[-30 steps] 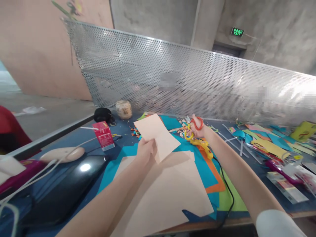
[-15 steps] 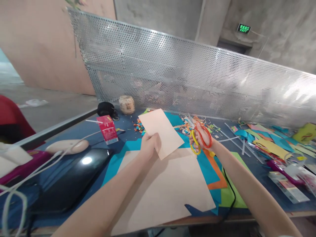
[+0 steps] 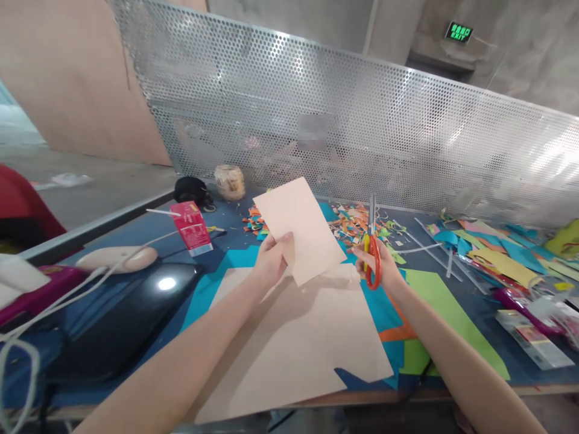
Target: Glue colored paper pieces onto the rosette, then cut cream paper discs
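My left hand [image 3: 273, 260] pinches a cream sheet of paper [image 3: 305, 229] by its lower left edge, thumb on top, and holds it tilted above the table. In my right hand [image 3: 382, 263] is a pair of scissors [image 3: 373, 247] with orange and yellow handles. Their blades point up and away, apart from the sheet's right corner. Beneath both hands lies a large cream sheet [image 3: 289, 349] with a notch cut in its near edge. Blue paper [image 3: 203, 301] and green paper [image 3: 443, 313] stick out from under it.
Small paper scraps [image 3: 355, 223] are heaped before a perforated metal screen [image 3: 271, 108]. To the left are a pink drink carton [image 3: 192, 229], a black tablet [image 3: 122, 325] and white cables [image 3: 67, 319]. Coloured offcuts [image 3: 502, 247] and a small box [image 3: 534, 340] lie at the right.
The scissors have turned so that their blades point more upright, seen edge-on. The small cream sheet has risen slightly and shifted right with my left hand. The camera view has shifted a little.
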Motion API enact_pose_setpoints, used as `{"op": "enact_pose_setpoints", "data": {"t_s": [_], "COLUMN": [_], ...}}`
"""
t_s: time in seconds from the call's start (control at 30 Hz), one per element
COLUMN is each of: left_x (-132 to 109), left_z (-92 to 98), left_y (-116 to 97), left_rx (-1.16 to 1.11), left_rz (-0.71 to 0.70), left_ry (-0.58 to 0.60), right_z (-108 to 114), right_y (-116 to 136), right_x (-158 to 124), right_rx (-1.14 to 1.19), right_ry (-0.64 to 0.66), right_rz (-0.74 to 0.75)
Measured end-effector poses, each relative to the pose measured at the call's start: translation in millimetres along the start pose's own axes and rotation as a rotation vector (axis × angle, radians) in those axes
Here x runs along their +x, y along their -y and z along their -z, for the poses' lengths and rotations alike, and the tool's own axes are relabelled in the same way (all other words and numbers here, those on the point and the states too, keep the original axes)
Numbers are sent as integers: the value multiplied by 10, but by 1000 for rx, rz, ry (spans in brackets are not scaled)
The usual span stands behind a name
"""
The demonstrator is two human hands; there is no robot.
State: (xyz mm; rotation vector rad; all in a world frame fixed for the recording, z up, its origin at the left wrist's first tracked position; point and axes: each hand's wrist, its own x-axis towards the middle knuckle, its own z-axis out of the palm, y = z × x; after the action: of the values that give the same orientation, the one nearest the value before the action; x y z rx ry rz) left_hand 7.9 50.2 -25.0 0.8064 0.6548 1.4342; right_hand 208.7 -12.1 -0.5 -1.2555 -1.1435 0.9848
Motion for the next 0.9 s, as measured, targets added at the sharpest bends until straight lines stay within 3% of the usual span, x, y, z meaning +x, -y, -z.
{"op": "enact_pose_setpoints", "data": {"t_s": [0.33,0.47,0.63,0.73,0.83,0.9], "left_x": [-185,-151,-45,-97,-235,-334], "left_z": [-98,-64,49,86,64,-3], "left_y": [52,111,138,144,174,204], "left_rx": [21,109,470,823,1343,1531], "left_rz": [128,114,-52,-161,-304,-350], "left_ry": [163,171,267,486,831,1041], "right_z": [-91,-70,-9,23,89,155], "right_y": [-103,-153,-174,-143,-111,-106], "right_x": [-49,-11,51,58,78,118], "right_rx": [-29,16,166,304,438,507], "right_ry": [47,-38,-209,-290,-313,-311], "right_rz": [37,101,161,181,164,115]}}
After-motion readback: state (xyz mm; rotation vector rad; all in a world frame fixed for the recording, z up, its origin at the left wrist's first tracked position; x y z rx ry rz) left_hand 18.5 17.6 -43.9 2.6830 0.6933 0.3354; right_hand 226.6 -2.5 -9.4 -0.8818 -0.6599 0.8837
